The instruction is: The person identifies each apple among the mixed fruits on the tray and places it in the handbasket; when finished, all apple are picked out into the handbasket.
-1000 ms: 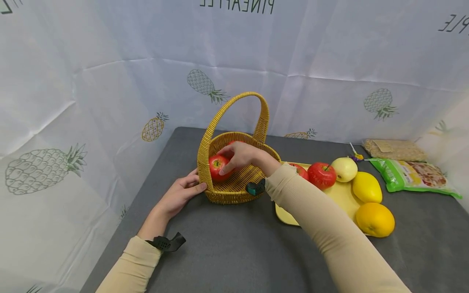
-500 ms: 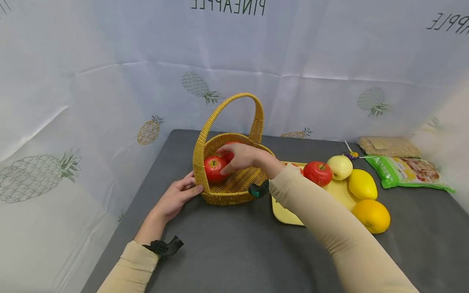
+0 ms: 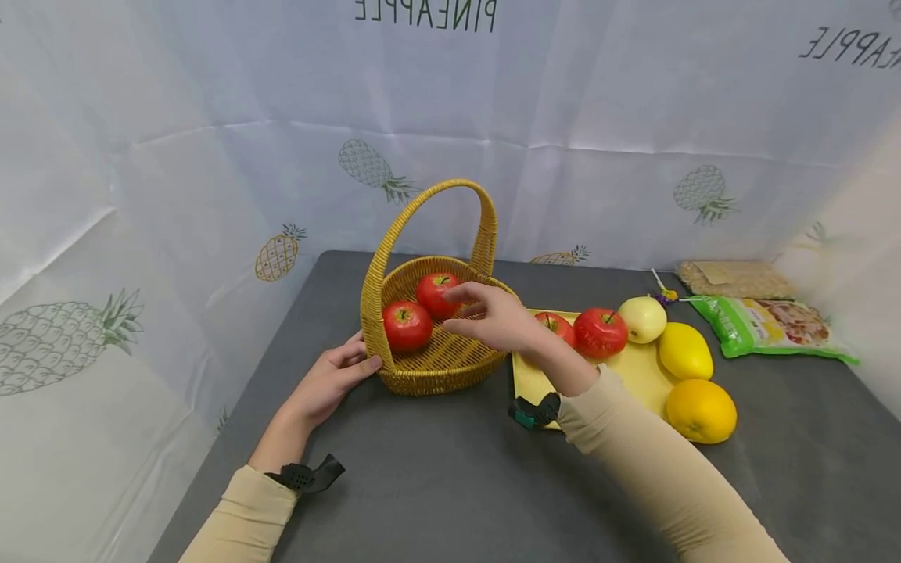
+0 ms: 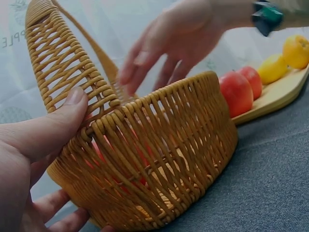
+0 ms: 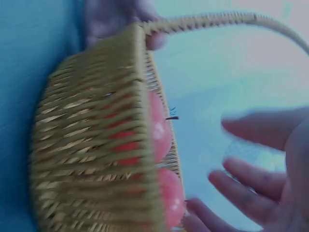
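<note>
A woven wicker basket with a tall arched handle stands on the table, holding two red apples, a nearer apple and a farther apple. My left hand grips the basket's left end; in the left wrist view its thumb lies at the handle's base, with fingers against the outer wall. Over the basket's right side, my right hand hovers with fingers spread and nothing in them. The right wrist view shows that hand apart from both apples.
Right of the basket lies a yellow tray with red apples, a pale round fruit, a yellow mango-like fruit and an orange. Behind are lollipops, a green packet and a brown packet.
My right hand has let go of the nearer apple inside the basket and drawn up and to the right, uncovering both apples. The left hand keeps its hold. The head view has shifted slightly.
</note>
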`<state>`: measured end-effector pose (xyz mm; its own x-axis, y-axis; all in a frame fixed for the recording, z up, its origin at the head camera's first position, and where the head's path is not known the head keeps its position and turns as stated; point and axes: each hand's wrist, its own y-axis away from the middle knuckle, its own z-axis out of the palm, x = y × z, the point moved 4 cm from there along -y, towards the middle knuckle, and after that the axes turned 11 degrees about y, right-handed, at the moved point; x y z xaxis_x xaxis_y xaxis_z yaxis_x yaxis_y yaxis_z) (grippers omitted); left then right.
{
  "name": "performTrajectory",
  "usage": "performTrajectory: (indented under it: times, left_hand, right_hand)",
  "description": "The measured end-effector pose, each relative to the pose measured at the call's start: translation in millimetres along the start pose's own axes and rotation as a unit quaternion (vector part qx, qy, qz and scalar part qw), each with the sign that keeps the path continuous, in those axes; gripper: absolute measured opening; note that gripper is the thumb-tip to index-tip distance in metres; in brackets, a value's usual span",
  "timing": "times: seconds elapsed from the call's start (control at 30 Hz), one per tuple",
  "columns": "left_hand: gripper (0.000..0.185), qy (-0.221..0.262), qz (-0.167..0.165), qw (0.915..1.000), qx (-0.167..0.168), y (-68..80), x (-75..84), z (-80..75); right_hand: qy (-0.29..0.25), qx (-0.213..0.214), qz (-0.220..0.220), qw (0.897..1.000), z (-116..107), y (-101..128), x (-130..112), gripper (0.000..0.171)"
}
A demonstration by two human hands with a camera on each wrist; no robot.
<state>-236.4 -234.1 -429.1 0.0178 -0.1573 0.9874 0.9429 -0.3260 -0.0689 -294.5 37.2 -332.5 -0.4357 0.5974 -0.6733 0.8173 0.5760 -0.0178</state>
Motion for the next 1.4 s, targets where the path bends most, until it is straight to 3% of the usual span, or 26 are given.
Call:
performTrajectory:
  times: [0.23,0.57,0.77,1.1,1.4]
  left_hand:
    - [0.028,0.001,0.001,1.0000,-0.001,-0.5,-2.0,0.6]
    - [0.035,0.000,-0.012,0.9999,0.006,4.4,0.2,-3.0]
    - [0.037,0.013,-0.002,0.9999,-0.001,3.7,2.4,-3.9]
    - [0.041,0.021,0.005,0.9996,-0.017,0.3,-0.6,2.3]
    - [0.042,0.028,0.004,0.9994,-0.019,2.0,-0.4,2.3]
  right_hand:
    - [0.010,0.108,0.028,0.994,-6,48,18,0.040]
    - [-0.062,0.169,0.109,0.978,-25,78,49,0.040]
    - [-0.074,0.181,0.137,0.971,-37,81,64,0.042]
    - [-0.013,0.205,0.204,0.957,-67,102,95,0.049]
    - [-0.012,0.211,0.226,0.951,-81,112,116,0.059]
